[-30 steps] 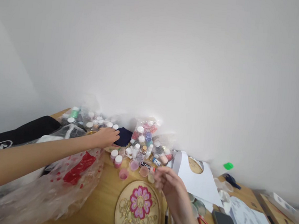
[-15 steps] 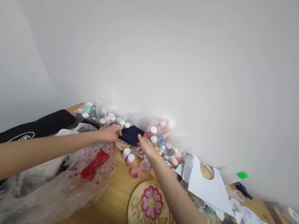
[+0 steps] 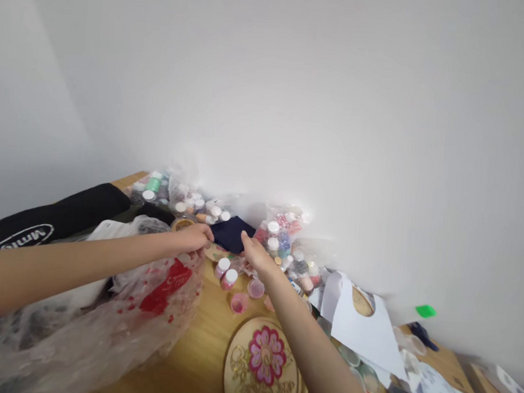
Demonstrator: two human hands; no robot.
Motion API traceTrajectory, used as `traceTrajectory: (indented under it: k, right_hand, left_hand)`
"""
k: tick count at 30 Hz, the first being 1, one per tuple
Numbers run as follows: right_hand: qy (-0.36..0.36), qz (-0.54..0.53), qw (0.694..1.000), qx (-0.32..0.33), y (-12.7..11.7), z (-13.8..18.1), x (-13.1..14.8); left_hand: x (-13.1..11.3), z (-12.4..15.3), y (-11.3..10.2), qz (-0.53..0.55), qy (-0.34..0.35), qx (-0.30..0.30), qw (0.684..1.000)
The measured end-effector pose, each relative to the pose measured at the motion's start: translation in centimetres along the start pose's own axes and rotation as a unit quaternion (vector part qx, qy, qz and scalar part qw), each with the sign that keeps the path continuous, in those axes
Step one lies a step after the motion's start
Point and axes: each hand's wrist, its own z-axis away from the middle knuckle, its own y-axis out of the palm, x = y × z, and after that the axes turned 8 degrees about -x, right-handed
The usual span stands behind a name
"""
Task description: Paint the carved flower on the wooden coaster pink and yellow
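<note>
Both my hands reach to the back of a wooden table and meet at a dark navy cloth pouch lying among small jars. My left hand pinches the pouch's left edge with closed fingers. From the right, my right hand touches its near right corner, the fingers together. White-capped pink jars and small pink cups stand just below the hands.
A clear plastic bag with red print covers the left of the table beside a black bag. A round wooden board with a pink flower lies near me. Bags of bead bottles, white paper and a green object lie right.
My right hand rose from above the flower board to the navy pouch and now touches it. My left hand stayed on the pouch's left edge. The view shifted slightly left.
</note>
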Motion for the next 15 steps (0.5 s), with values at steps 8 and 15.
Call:
traceTrajectory:
  k: [8, 15]
  right_hand:
    - [-0.007, -0.030, 1.000, -0.007, 0.8, -0.8, -0.4]
    - [-0.014, -0.052, 0.998, -0.025, 1.1, -1.7, -1.0]
  left_hand:
    - [0.9, -1.1, 0.8, 0.047, 0.002, -0.028, 0.999]
    - [1.7, -1.6, 1.4, 0.048, 0.022, -0.055, 0.997]
